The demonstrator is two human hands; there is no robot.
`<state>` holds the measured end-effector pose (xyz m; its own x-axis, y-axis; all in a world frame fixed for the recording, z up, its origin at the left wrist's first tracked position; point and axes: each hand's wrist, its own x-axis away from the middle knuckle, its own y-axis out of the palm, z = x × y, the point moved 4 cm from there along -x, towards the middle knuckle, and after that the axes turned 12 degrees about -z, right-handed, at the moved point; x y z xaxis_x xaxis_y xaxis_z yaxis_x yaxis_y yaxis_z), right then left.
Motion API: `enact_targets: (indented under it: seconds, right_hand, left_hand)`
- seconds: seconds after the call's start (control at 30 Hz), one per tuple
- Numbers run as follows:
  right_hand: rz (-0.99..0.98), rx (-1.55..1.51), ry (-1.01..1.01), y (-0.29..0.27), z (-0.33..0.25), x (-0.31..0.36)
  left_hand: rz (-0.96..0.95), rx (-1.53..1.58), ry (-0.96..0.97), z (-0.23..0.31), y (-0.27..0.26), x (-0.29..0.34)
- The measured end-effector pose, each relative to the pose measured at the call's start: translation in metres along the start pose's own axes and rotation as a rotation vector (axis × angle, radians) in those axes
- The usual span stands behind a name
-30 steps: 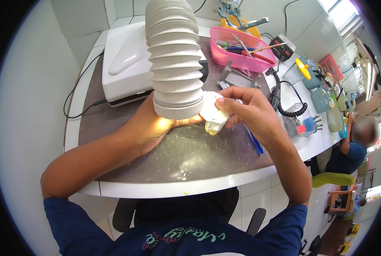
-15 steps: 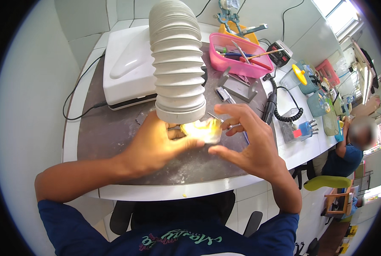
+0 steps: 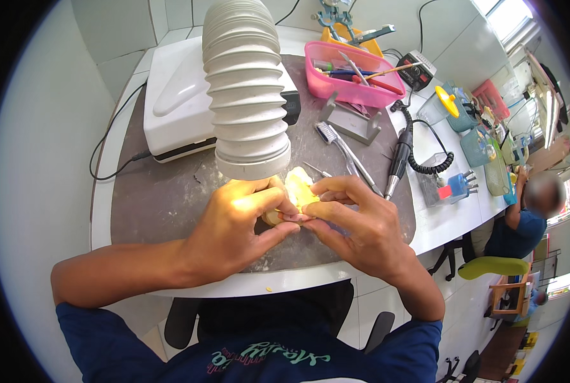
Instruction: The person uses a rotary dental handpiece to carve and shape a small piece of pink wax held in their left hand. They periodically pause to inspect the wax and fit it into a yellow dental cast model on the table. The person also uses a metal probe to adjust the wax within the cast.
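Observation:
A cream-yellow plaster dental cast is between my hands, brightly lit, below the mouth of a ribbed white suction hose. My left hand is closed on its left side, thumb and fingertips meeting at the near edge. My right hand grips the opposite side, its fingers bent over the cast and its thumb close to the left thumb. A small pinkish piece shows between the fingertips; its kind is unclear. Fingers cover much of the cast's near part.
Beyond my right hand lie a toothbrush, thin metal tools and a dark rotary handpiece with a coiled cord. A pink basket of tools and a grey metal stand are farther back. A white machine stands left. Another person sits far right.
My right hand, open and apart half a second ago, has closed onto the cast. Both hands now meet at its near edge. The view has shifted slightly, and the cast is less glaringly lit.

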<state>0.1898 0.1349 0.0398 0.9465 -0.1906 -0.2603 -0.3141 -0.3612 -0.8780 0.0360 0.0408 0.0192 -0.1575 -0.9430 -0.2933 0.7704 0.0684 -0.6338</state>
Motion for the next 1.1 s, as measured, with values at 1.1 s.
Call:
enact_targets:
  seconds: [1.1]
  right_hand:
    - [-0.014, -0.161, 0.098, -0.0034, 0.0048, -0.0009]
  left_hand:
    - [0.065, -0.053, 0.030, 0.0037, 0.0000, 0.0007]
